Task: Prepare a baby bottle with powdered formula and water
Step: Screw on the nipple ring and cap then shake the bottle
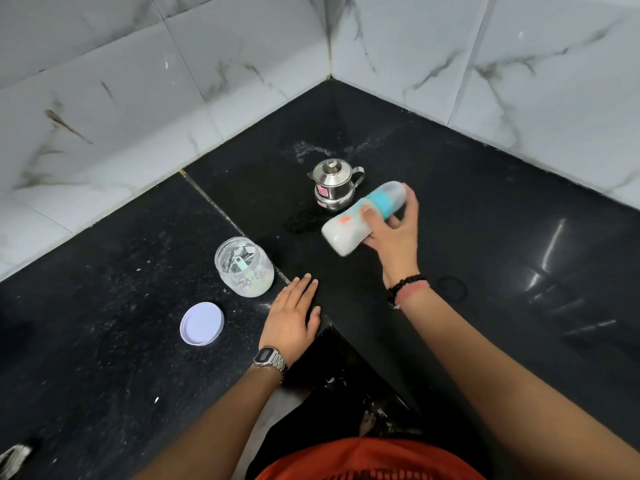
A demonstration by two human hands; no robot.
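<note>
Baby bottle (360, 218), milky and tilted, is gripped by the right hand (394, 233) near the surface's (485, 188) back corner; the left hand (294, 315) rests flat, fingers straight.

The bottle (364, 216) was motion-blurred; its outline was smeared, its cap end (394, 190) indistinct, and the orange mark (344, 220) on its side could not be read. The right hand (394, 233) covered part of its lower side. The scoop (239, 271) inside the jar (244, 266) showed only as a pale green shape through clouded walls; the powder level could not be told. Labels on the steel pot (334, 185) were too small to read. The watch (265, 356) display was illegible. Both forearms ran off the bottom edge. An object (14, 457) at the bottom-left corner was cut off and unidentifiable.
</note>
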